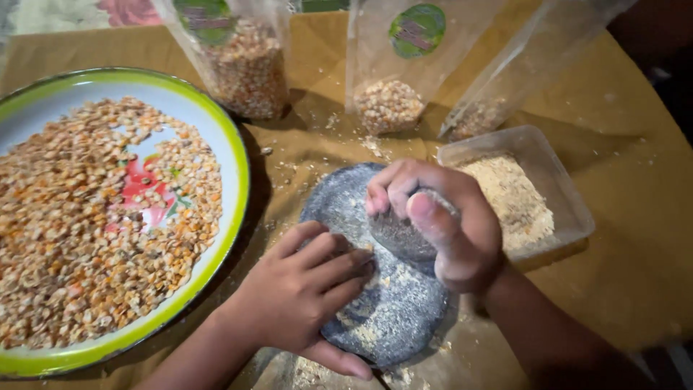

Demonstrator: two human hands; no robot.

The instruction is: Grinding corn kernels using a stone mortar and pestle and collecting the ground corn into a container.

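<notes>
A flat grey grinding stone (393, 310) lies on the tan cloth at centre, dusted with crushed grain. My right hand (451, 224) is shut on a smaller rounded grey hand stone (401, 235), pressed down on the slab's upper part. My left hand (303, 289) rests on the slab's near left edge, fingers curled over it and thumb under the rim. A clear plastic tub (570, 209) of pale ground meal sits just right of the slab.
A large round plate with a green rim (234, 155), covered with dried maize kernels, fills the left. Three clear plastic bags with kernels stand at the back: one (245, 65), another (390, 101), a third (491, 108) leaning. Spilled crumbs lie around the slab.
</notes>
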